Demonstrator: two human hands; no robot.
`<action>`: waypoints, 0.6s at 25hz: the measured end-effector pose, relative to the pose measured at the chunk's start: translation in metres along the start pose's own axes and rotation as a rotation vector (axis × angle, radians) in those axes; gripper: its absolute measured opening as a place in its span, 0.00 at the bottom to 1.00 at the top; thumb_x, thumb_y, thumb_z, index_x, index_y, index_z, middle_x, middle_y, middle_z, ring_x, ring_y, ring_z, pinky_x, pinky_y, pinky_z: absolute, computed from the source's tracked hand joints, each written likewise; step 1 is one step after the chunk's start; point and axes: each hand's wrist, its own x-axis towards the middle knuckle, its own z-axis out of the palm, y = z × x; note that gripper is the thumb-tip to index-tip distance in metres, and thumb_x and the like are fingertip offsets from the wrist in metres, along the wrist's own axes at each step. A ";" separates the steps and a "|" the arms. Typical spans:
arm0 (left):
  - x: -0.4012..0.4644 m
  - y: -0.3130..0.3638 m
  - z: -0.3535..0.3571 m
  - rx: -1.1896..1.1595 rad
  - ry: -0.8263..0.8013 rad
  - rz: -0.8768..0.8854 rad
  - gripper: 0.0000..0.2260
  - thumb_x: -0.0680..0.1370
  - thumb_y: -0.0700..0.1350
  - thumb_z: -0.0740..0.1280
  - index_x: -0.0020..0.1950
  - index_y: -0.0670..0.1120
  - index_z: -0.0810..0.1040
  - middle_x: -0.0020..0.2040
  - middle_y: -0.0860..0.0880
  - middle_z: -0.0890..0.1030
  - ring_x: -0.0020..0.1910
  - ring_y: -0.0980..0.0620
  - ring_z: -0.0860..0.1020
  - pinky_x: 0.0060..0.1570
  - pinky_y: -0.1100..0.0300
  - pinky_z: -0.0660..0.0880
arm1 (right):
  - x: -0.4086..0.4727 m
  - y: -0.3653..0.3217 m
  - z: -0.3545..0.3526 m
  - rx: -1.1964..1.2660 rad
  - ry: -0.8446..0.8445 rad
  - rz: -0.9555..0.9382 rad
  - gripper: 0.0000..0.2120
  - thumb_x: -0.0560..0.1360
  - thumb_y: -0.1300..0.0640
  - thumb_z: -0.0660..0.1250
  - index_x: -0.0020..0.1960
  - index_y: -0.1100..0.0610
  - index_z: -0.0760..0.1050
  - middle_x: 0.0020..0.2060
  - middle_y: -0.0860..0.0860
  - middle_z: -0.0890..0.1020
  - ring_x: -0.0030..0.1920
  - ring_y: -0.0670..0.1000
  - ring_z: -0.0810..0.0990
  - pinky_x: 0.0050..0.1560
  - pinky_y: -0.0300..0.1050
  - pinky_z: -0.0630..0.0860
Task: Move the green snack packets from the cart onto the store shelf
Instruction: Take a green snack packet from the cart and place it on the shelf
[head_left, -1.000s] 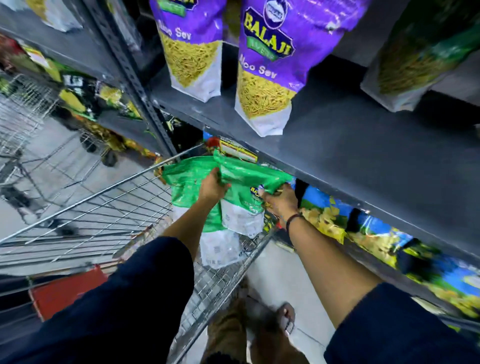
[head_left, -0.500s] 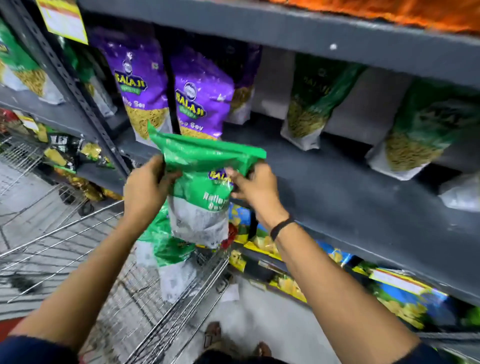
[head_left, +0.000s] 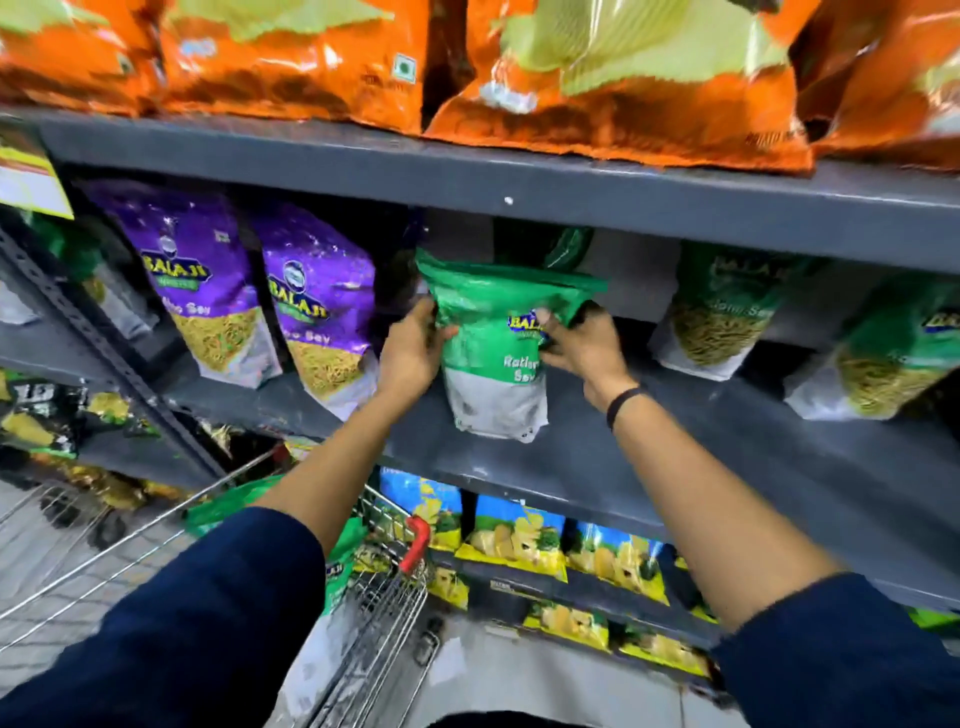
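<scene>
A green snack packet (head_left: 491, 358) with a white lower half stands upright on the grey middle shelf (head_left: 597, 467), between purple packets and other green ones. My left hand (head_left: 413, 351) grips its left side, and my right hand (head_left: 579, 345) holds its upper right corner, thumb over the logo. Below, the wire cart (head_left: 374, 597) with a red handle holds another green packet (head_left: 340, 564), partly hidden behind my left arm.
Two purple packets (head_left: 317, 312) stand left of the held one, and green packets (head_left: 722, 312) stand to its right. Orange bags (head_left: 618, 83) fill the shelf above. Blue-and-yellow packets (head_left: 514, 535) line the lower shelf. A second wire cart (head_left: 62, 519) sits at far left.
Both hands have lifted the green packet up from the cart and carried it forward onto the middle shelf. The view has tilted upward, so the orange bags now show.
</scene>
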 end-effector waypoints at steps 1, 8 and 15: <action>0.001 -0.004 0.004 -0.035 -0.002 -0.001 0.18 0.71 0.51 0.63 0.57 0.44 0.71 0.54 0.40 0.82 0.52 0.42 0.80 0.51 0.45 0.77 | 0.000 0.010 0.000 -0.012 0.038 -0.006 0.18 0.69 0.52 0.70 0.56 0.57 0.73 0.53 0.60 0.81 0.50 0.57 0.81 0.47 0.55 0.82; 0.013 -0.001 0.034 -0.758 -0.098 -0.451 0.35 0.76 0.61 0.33 0.69 0.43 0.63 0.70 0.44 0.67 0.69 0.48 0.67 0.72 0.51 0.61 | -0.063 0.073 0.056 0.164 0.287 0.123 0.10 0.75 0.49 0.62 0.52 0.54 0.72 0.49 0.53 0.74 0.52 0.52 0.73 0.56 0.47 0.70; 0.011 -0.048 0.042 -0.553 0.047 -0.549 0.32 0.77 0.63 0.44 0.61 0.41 0.73 0.43 0.48 0.85 0.44 0.49 0.77 0.46 0.58 0.74 | -0.031 0.072 0.022 0.187 0.378 0.228 0.24 0.79 0.46 0.51 0.69 0.59 0.65 0.65 0.53 0.72 0.67 0.51 0.69 0.70 0.44 0.63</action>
